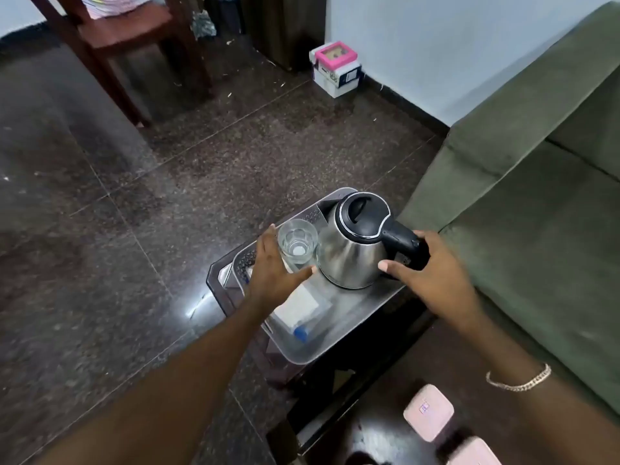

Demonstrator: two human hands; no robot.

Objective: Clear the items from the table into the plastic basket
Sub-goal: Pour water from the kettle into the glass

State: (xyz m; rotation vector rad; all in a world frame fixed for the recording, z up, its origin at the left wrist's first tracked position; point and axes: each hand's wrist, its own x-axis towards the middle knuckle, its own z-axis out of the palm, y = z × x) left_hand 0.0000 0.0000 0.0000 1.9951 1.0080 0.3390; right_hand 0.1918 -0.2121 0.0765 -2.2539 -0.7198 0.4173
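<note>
Nearest me in the grey plastic basket (303, 352) lies a clear packet (299, 310). Beyond it stands my steel kettle (352, 251) with black lid, and left of the kettle a clear glass (297, 241). My left hand (273, 273) cups the glass, fingers spread; my right hand (432, 270) curls loosely around the kettle's handle

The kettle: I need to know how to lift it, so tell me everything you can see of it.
The kettle is rounded, brushed steel by the look of it, with a black lid, shut, and a black handle pointing right. It stands upright at the far end of the plastic basket. The right hand holds the handle; a glass stands close on its left.
</note>
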